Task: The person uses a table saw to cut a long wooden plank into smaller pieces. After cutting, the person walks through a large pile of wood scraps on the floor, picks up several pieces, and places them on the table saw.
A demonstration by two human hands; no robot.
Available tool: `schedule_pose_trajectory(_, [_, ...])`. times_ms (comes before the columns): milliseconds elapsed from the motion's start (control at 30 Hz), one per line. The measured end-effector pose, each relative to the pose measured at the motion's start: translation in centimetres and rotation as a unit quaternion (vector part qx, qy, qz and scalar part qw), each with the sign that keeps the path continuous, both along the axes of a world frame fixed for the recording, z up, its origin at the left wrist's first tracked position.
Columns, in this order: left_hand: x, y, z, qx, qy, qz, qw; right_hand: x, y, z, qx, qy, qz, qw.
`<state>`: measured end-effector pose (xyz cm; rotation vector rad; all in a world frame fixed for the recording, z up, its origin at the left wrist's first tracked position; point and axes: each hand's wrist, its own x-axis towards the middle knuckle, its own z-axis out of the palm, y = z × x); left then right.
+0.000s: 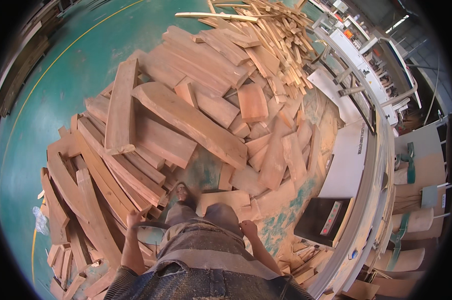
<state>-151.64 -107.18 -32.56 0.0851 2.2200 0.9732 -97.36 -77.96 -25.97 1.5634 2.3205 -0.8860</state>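
My left hand (134,219) is low at my left side, beside the ends of several long boards. Its fingers look curled, and a dark strip shows right next to it; what they hold, if anything, I cannot make out. On the other side, my right hand (248,229) hangs by my thigh with the fingers closed and nothing visible in them. Ahead of me lies a large heap of rough wooden planks (191,117). One thick plank (120,107) rests across the top of the heap at the left. A shorter reddish block (253,102) sits farther right.
Thin wood strips (281,37) are piled at the far end. Along the right runs a long machine (343,157) with a black button panel (331,220). Sawdust (331,122) covers the floor beside it. Past the heap, a yellow line (61,55) crosses the green floor.
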Motion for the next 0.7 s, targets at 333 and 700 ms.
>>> schedule_pose_trajectory(333, [-10.2, 15.7, 4.6, 0.067, 0.061, -0.016, 0.996, -8.9, 9.5, 3.7, -0.074, 0.038, -0.129, 0.988])
schedule_pose_trajectory(700, [-0.6, 17.6, 1.8, -0.015, -0.158, 0.036, 0.987, -11.5, 15.1, -0.3, -0.088, -0.042, -0.069, 0.993])
